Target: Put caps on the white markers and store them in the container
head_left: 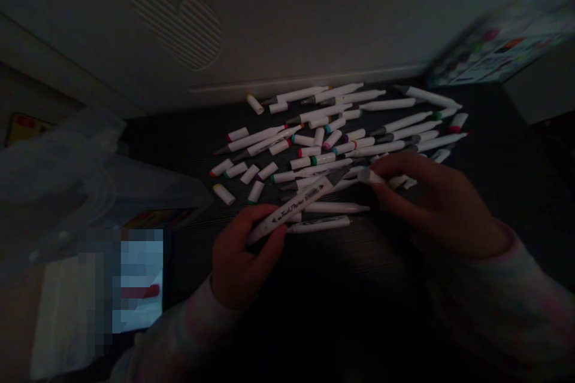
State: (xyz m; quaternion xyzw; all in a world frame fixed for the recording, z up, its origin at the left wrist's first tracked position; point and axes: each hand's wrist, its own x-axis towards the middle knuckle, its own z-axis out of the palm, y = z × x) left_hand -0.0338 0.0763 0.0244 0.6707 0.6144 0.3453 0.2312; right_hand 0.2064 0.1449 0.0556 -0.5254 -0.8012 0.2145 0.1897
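Note:
Between the thumb and fingers of my left hand (245, 257) is a white marker (294, 206) with printed lettering. Its grey, uncapped end points up and to the right. My right hand (431, 206) pinches a white marker cap (369, 177) just beyond that grey end, apart from it. Below and behind both hands, many uncapped markers (332, 207) and loose caps (223, 194) with coloured ends lie scattered on the dark table (188, 173). My right fingers hide some of the pile.
A pale panel with raised ridges (197, 30) stands behind the table. A clear plastic bag (90, 167) is at the left, above a lit, partly pixelated screen (141, 305). At the back right leans a package with coloured dots (498, 48).

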